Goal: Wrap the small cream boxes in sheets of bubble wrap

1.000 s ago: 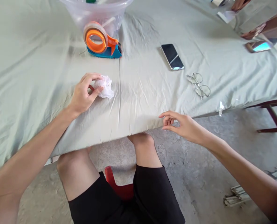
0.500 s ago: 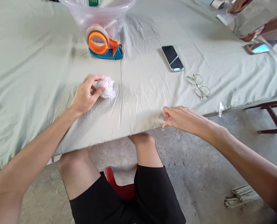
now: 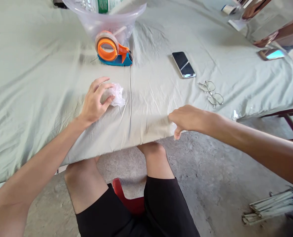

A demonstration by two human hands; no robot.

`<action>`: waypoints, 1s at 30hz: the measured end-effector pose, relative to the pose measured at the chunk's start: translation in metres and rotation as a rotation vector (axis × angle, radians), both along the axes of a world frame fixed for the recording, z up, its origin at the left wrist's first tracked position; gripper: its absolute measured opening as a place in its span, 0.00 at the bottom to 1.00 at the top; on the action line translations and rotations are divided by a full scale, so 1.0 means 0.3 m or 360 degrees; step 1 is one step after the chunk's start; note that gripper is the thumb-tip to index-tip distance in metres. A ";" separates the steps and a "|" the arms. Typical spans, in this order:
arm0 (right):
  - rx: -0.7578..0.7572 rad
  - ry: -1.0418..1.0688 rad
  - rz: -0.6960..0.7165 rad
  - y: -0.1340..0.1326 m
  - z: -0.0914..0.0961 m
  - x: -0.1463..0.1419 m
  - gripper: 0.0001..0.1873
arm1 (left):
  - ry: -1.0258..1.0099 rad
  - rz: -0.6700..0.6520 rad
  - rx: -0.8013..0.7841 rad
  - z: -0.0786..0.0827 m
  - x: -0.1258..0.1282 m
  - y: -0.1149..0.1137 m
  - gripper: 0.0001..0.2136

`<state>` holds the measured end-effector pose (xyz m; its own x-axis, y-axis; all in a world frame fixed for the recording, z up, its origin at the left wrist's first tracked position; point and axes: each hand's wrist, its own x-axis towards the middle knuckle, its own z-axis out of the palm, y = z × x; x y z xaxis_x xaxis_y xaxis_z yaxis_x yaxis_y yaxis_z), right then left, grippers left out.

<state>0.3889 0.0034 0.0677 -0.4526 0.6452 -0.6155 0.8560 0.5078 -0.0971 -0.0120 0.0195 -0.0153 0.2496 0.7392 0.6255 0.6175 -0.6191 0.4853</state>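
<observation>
A crumpled wad of thin clear plastic (image 3: 118, 95) lies on the cloth-covered table. My left hand (image 3: 95, 100) has its thumb and a fingertip on the wad's left side, loosely curled around it; the forefinger is raised. At the front edge, my right hand (image 3: 186, 118) is bent down over the cloth. Between its thumb and fingers shows a small shiny piece of clear tape (image 3: 173, 127), partly hidden by the hand. An orange and blue tape dispenser (image 3: 119, 61) with a roll of tape stands beyond my left hand.
A clear plastic tub (image 3: 107, 19) with a green-labelled bottle is behind the dispenser. To the right lie a phone (image 3: 183, 65) and glasses (image 3: 212, 93). At the far right are another person's hands (image 3: 266, 39) and a second phone (image 3: 271, 54). Below: my knees, a red stool (image 3: 130, 200).
My right hand has turned palm-down, its thumb now lower and apart from the forefinger. The left forefinger has lifted slightly off the wad. The whole view has shifted a little.
</observation>
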 end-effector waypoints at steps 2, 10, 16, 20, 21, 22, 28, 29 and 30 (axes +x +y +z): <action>-0.0044 0.0262 -0.0097 0.010 0.064 -0.044 0.40 | 0.0034 0.0047 0.0103 0.008 0.012 -0.014 0.21; 0.0934 0.1689 0.0635 0.113 -0.036 -0.531 0.16 | 0.0005 0.0132 0.0248 0.036 0.020 -0.024 0.20; 0.1164 0.1825 0.0822 0.222 -0.252 -0.589 0.20 | -0.0107 0.0124 0.0189 0.049 0.031 -0.043 0.15; 0.1167 0.1898 0.0715 0.252 -0.264 -0.556 0.17 | -0.0154 0.0158 0.0108 0.055 0.044 -0.049 0.14; 0.1156 0.1904 0.0665 0.258 -0.252 -0.548 0.17 | -0.0153 0.0178 0.0124 0.058 0.048 -0.051 0.14; 0.1127 0.1903 0.0612 0.263 -0.239 -0.539 0.17 | -0.0147 0.0195 0.0162 0.061 0.051 -0.054 0.14; 0.0816 0.1814 0.0361 0.269 -0.199 -0.519 0.24 | 0.0077 0.0320 0.0590 0.061 0.059 -0.064 0.12; 0.0824 0.1812 0.0315 0.268 -0.204 -0.523 0.23 | 0.0124 0.0337 0.0607 0.059 0.056 -0.065 0.15; 0.0840 0.1811 0.0272 0.268 -0.210 -0.529 0.21 | 0.0164 0.0352 0.0587 0.057 0.052 -0.067 0.17</action>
